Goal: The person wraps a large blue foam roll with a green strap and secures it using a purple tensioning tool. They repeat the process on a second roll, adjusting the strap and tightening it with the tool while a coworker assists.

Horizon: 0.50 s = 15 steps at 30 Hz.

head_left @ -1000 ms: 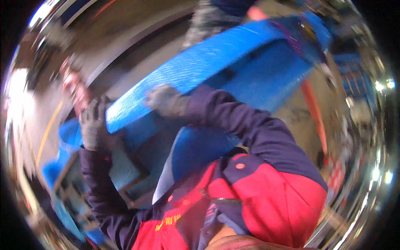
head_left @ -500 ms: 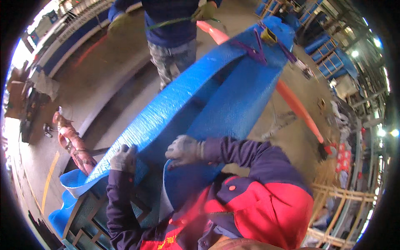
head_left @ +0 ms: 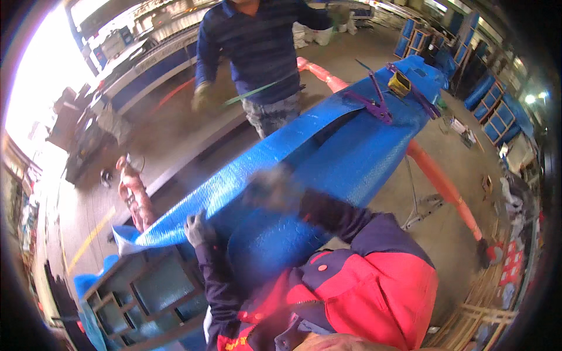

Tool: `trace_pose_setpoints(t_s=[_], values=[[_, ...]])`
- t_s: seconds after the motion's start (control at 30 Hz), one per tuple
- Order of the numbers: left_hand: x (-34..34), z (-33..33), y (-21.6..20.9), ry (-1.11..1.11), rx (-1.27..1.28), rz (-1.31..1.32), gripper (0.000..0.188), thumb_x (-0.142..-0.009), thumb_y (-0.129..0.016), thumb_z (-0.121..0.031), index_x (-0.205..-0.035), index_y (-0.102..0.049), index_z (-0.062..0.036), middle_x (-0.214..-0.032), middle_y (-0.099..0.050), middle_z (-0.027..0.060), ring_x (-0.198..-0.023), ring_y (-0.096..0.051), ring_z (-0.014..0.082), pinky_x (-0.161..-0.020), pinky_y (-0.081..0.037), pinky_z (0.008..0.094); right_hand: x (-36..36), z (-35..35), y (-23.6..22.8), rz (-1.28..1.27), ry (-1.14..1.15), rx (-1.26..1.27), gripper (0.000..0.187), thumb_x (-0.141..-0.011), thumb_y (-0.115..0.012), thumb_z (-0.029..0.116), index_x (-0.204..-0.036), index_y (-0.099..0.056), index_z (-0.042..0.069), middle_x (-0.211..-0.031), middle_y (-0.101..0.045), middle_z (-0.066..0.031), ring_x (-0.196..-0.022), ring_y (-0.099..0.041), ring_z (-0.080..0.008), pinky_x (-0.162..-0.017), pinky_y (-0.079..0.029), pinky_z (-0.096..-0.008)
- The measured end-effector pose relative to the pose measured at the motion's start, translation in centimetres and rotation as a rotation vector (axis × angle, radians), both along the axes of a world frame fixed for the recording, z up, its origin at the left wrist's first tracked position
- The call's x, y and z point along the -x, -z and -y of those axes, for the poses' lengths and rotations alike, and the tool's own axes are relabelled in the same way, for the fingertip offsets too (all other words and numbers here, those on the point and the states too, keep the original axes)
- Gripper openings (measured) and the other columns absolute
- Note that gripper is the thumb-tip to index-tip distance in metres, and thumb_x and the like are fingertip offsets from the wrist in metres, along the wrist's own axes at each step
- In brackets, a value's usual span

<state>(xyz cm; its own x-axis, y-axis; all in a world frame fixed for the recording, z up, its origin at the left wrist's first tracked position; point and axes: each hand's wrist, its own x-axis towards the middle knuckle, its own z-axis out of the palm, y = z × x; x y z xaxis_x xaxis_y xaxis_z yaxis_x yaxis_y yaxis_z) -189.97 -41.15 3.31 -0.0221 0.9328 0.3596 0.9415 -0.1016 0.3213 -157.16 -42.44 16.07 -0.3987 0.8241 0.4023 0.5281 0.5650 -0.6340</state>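
A long blue wrapping sheet (head_left: 339, 158), with a shiny face and a folded-up far edge, stretches diagonally away from me. My left hand (head_left: 200, 229), in a grey glove, is closed on the sheet's folded edge, close to a dark lattice frame (head_left: 193, 275) with blue showing through its openings. My right hand (head_left: 275, 188), gloved too, is over the middle of the sheet; motion smears its fingers, and I cannot see whether it grips anything. The sheet's near side falls against my red and navy jacket.
Purple spring clamps (head_left: 374, 108) and a yellow and black object (head_left: 400, 85) rest at the sheet's far end. Pink-wrapped supports (head_left: 442, 181) slant out below. Across from me stands a person (head_left: 257, 52) in gloves, with a green strap (head_left: 253, 92) in front. Wooden slats (head_left: 468, 322) lie at right.
My right hand has moved away from me and to the right, off the near edge of the sheet. More of the lattice frame shows. The person opposite has spread their arms.
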Motion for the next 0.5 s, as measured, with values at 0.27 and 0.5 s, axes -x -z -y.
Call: trace_pose_setpoints(t_s=[0.27,0.5], values=[[0.6,0.4,-0.9,0.051,0.003,-0.031,0.036,-0.083,-0.069,-0.012,-0.116,-0.074,-0.0222,-0.111,-0.068,0.0108,-0.112,-0.061,0.0332,-0.097,-0.049,0.0456,-21.2,-0.1,-27.0,-0.773,0.269,-0.72,0.044,-0.1,-0.065,0.039,-0.121,-0.062,0.001,-0.103,-0.071,-0.0093,-0.083,-0.068,-0.0185,-0.075,-0.052,-0.0309],[1.0,0.0,-0.8,0.06,0.012,0.03,0.029,-0.084,-0.069,-0.014,-0.111,-0.076,-0.0196,-0.111,-0.069,0.0107,-0.106,-0.064,0.033,-0.093,-0.051,0.0464,2.7,0.9,-2.6,0.358,0.081,-0.298,0.087,-0.079,-0.08,0.053,-0.146,-0.049,0.006,-0.147,-0.051,-0.0202,-0.135,-0.049,-0.0417,-0.115,-0.036,-0.0545]])
